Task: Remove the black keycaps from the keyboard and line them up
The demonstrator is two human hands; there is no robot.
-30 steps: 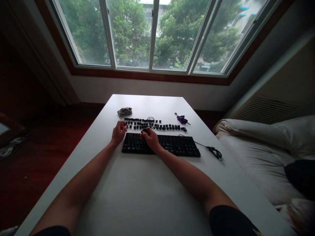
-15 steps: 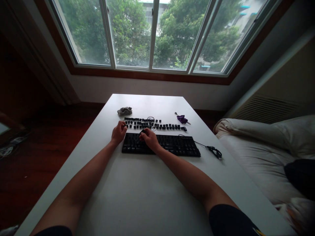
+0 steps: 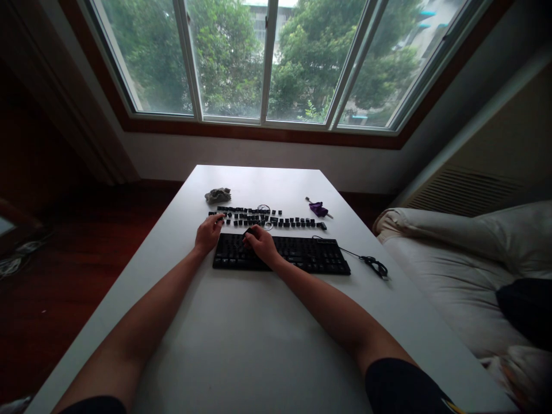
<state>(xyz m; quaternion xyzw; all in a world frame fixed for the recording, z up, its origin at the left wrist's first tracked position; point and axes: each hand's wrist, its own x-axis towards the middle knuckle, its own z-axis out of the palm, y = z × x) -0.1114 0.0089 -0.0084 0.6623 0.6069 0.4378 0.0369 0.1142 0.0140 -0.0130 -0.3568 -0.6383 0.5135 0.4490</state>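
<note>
The black keyboard (image 3: 302, 253) lies flat on the white table (image 3: 241, 333). At the left end of the loose black keycaps (image 3: 297, 222), my left hand (image 3: 209, 231) has its thumb and index finger about a small keycap (image 3: 221, 220), the fingers fairly stretched. Over the left part of the keyboard, my right hand (image 3: 264, 242) is closed with its fingertips round a small dark object (image 3: 248, 232) whose kind I cannot make out. My right hand and wrist cover some of the keys.
A crumpled grey cloth (image 3: 218, 195) lies behind the keycaps at the left. To the right rests a purple item (image 3: 318, 209) by a thin brush-like stick (image 3: 307, 199). The keyboard's bundled cable (image 3: 376, 267) lies right of it. A pale couch (image 3: 440, 276) borders the table.
My left fingers have stretched out slightly over the keycap row, and a keycap beside them now shows. The right hand stays in nearly the same place with the dark object.
</note>
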